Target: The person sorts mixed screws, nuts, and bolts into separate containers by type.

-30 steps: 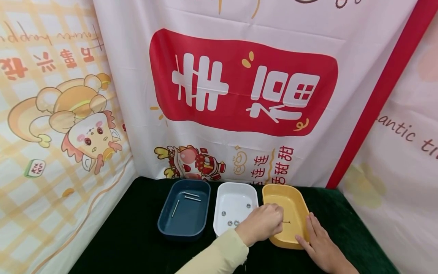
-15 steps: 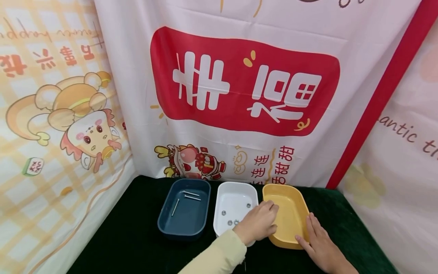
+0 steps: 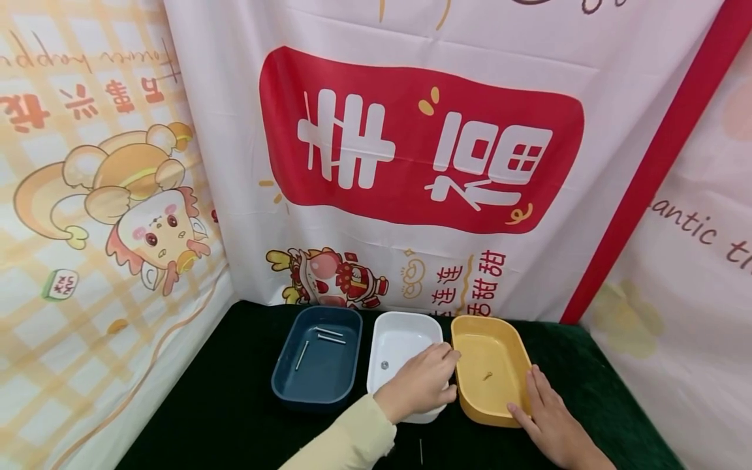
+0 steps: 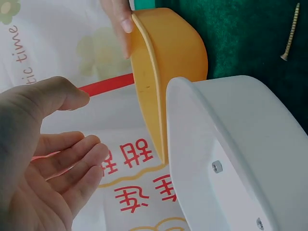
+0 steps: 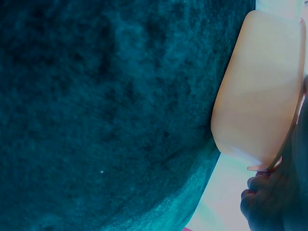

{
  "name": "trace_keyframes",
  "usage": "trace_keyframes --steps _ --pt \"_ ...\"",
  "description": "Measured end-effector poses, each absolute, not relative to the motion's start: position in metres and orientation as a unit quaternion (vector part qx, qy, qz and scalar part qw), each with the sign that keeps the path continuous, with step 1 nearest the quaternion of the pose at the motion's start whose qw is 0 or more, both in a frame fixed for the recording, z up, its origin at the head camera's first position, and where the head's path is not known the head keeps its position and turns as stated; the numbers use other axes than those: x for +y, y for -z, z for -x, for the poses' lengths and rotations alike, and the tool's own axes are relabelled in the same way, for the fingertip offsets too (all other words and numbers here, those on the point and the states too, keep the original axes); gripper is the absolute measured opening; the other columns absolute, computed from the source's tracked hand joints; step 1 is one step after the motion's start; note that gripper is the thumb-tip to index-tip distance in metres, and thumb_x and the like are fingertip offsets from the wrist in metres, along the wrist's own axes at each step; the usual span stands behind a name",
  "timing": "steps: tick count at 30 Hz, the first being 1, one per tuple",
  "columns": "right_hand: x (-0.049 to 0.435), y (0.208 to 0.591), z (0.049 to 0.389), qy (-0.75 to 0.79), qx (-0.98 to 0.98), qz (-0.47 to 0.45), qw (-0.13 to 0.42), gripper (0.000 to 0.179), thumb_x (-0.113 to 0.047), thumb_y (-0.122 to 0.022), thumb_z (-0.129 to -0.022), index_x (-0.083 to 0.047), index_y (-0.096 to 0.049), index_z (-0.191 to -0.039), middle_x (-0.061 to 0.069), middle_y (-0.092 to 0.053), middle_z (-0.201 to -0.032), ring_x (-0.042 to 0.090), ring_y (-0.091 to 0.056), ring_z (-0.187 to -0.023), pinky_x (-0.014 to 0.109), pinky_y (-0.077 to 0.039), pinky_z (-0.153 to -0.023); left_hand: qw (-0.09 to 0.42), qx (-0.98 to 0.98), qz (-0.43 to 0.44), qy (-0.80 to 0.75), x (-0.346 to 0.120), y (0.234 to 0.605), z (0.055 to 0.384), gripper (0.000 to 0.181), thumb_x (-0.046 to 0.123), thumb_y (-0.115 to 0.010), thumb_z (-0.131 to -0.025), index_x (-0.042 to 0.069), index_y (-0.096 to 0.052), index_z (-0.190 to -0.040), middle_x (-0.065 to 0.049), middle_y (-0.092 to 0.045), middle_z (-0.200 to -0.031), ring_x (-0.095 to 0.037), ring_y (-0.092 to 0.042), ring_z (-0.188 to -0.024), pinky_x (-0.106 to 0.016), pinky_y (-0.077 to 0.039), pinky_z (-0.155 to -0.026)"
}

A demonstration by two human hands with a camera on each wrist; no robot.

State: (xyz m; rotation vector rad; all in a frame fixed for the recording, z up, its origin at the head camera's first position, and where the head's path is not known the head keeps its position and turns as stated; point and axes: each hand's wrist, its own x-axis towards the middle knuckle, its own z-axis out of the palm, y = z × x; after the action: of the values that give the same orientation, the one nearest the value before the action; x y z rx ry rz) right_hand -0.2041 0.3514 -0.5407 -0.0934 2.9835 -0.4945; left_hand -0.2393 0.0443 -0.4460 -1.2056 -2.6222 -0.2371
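My left hand hovers over the right side of the white tray, holding nothing. In the left wrist view its fingers are loosely bent, with the thumb apart from them. Hex nuts lie in the white tray; one nut shows in the head view, and the arm hides others. A small brass-coloured screw lies on the floor of the yellow tray. My right hand rests against that tray's right near side, fingers fairly straight along the wall and thumb at the rim.
On the left stands a dark blue tray with 3 long screws in it. A long screw lies on the green cloth in front of the white tray. A printed curtain rises right behind the trays.
My left hand has drawn back leftward from the yellow tray to over the white one. The small screw, out of sight half a second ago, shows in the yellow tray. My right hand stays put.
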Motion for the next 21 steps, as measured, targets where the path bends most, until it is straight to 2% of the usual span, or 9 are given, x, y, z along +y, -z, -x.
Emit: trace_keyframes --steps 7,13,21 --pt "0.351 0.541 0.205 0.163 0.985 0.032 0.055 0.110 -0.079 -0.035 -0.101 0.002 -0.002 -0.168 0.026 0.001 -0.176 0.056 -0.011 -0.158 0.078 -0.019 -0.121 0.084 -0.904 0.410 0.093 0.029 0.443 0.228 0.048 0.032 -0.075 -0.096 0.010 -0.065 -0.137 -0.001 -0.067 -0.125 -0.011 -0.064 -0.110 -0.023 -0.057 -0.099" --pt "0.351 0.542 0.205 0.162 0.985 0.033 0.052 0.110 -0.079 -0.035 -0.101 0.002 -0.002 -0.168 0.027 0.000 -0.176 0.056 -0.012 -0.157 0.079 -0.019 -0.121 0.062 -0.901 0.408 0.131 0.012 0.439 0.214 0.045 0.029 -0.075 -0.095 0.011 -0.066 -0.135 -0.001 -0.069 -0.129 -0.010 -0.065 -0.113 -0.025 -0.057 -0.103" --pt "0.351 0.542 0.203 0.165 0.984 0.033 0.052 0.109 -0.078 -0.036 -0.101 0.002 -0.002 -0.168 0.026 0.001 -0.176 0.056 -0.012 -0.157 0.079 -0.020 -0.120 -0.007 -0.907 0.382 0.176 -0.006 0.445 0.200 0.037 0.031 -0.078 -0.095 0.017 -0.070 -0.128 0.005 -0.071 -0.120 -0.001 -0.064 -0.102 -0.022 -0.059 -0.092"
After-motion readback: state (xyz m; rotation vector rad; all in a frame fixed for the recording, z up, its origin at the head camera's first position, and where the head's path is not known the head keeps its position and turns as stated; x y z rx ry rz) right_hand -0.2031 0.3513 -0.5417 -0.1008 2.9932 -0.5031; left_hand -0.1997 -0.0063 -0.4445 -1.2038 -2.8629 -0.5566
